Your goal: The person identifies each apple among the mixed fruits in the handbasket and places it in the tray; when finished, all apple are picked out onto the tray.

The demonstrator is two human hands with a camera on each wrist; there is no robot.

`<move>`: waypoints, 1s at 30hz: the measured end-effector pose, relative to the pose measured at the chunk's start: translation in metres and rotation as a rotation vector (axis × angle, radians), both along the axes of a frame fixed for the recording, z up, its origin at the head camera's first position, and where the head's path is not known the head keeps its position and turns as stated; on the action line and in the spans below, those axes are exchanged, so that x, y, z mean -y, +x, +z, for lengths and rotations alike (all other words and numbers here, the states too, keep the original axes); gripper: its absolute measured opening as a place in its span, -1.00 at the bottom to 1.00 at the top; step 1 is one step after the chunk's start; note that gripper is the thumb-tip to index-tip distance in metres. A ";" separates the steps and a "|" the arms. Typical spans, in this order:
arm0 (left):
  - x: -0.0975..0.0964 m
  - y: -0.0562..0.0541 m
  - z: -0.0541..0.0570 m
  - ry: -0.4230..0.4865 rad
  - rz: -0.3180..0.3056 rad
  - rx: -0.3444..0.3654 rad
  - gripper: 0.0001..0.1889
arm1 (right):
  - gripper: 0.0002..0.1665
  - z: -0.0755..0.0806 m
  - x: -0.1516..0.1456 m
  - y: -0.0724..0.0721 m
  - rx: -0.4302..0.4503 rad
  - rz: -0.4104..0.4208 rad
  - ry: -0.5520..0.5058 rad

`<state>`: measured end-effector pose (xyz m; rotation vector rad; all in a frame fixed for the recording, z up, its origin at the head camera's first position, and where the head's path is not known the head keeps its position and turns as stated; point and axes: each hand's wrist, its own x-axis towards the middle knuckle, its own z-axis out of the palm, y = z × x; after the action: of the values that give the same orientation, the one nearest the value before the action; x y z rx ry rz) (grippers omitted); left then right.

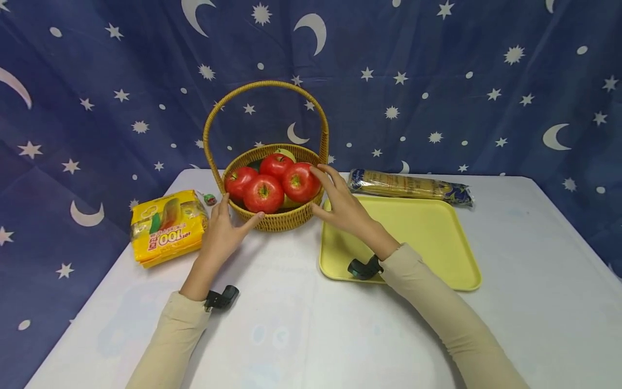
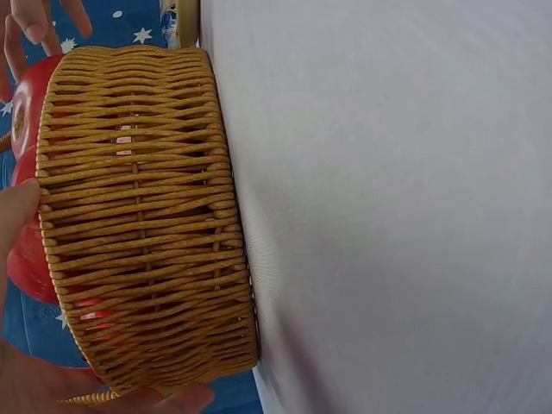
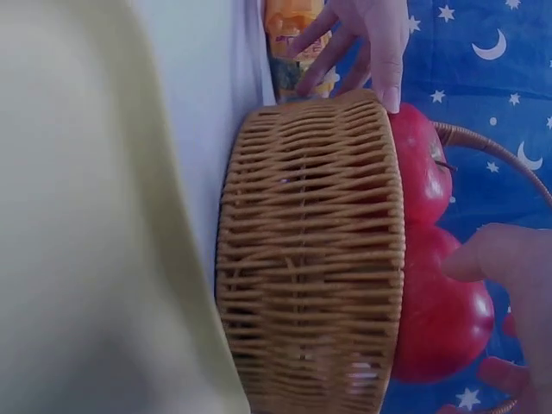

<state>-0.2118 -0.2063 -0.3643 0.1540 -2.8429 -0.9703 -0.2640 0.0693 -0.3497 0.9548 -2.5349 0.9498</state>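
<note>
A round wicker basket (image 1: 286, 220) with a tall arched handle stands at the back of the table, holding several red apples (image 1: 264, 193). My left hand (image 1: 222, 237) is at its front left, thumb and fingers spread. In the left wrist view, the thumb (image 2: 15, 207) lies at the rim and the other fingers are by the basket's side. My right hand (image 1: 347, 212) reaches over the basket's right edge, its spread fingers beside the rightmost apple (image 1: 297, 181). In the right wrist view, the thumb overlaps that apple (image 3: 444, 323); contact is unclear.
A yellow tray (image 1: 418, 232) lies right of the basket, partly under my right arm. Behind it is a long clear packet of noodles or pasta (image 1: 403, 185). A yellow printed package (image 1: 167, 227) and a small wrapped item (image 1: 210, 199) are left of the basket.
</note>
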 end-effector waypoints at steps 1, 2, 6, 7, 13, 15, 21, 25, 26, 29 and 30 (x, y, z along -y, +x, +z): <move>0.000 0.000 0.000 -0.001 0.001 0.000 0.16 | -0.14 0.000 0.002 0.000 -0.002 0.009 -0.009; 0.001 0.000 0.000 -0.001 0.002 0.000 0.16 | -0.15 0.000 0.004 -0.001 -0.004 0.017 -0.018; 0.001 0.001 0.000 -0.002 0.003 0.007 0.16 | -0.17 -0.001 0.010 -0.002 -0.013 0.040 -0.053; 0.001 0.001 0.000 -0.004 0.002 0.009 0.16 | -0.17 -0.002 0.011 -0.002 -0.013 0.044 -0.062; 0.000 -0.001 0.000 -0.006 -0.008 0.020 0.17 | -0.16 -0.006 0.015 -0.005 0.001 0.048 -0.108; 0.000 -0.001 -0.001 -0.003 -0.010 0.025 0.17 | -0.16 -0.006 0.016 -0.006 0.004 0.045 -0.116; 0.000 -0.001 -0.001 -0.001 -0.011 0.026 0.17 | -0.11 -0.003 0.021 -0.007 0.020 0.048 -0.129; 0.000 0.000 -0.002 -0.002 -0.009 0.016 0.17 | -0.10 -0.003 0.024 -0.010 0.045 0.032 -0.151; 0.000 0.000 -0.002 -0.001 -0.009 0.014 0.17 | -0.10 -0.003 0.025 -0.011 0.053 0.025 -0.158; 0.000 0.000 -0.002 0.003 -0.008 0.008 0.17 | -0.10 -0.005 0.027 -0.014 0.070 0.008 -0.188; 0.000 0.000 -0.002 0.004 -0.008 0.007 0.17 | -0.10 -0.006 0.028 -0.014 0.073 0.005 -0.202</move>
<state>-0.2116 -0.2062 -0.3666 0.1465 -2.8501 -0.9797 -0.2784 0.0417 -0.3556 0.8820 -2.4367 1.2366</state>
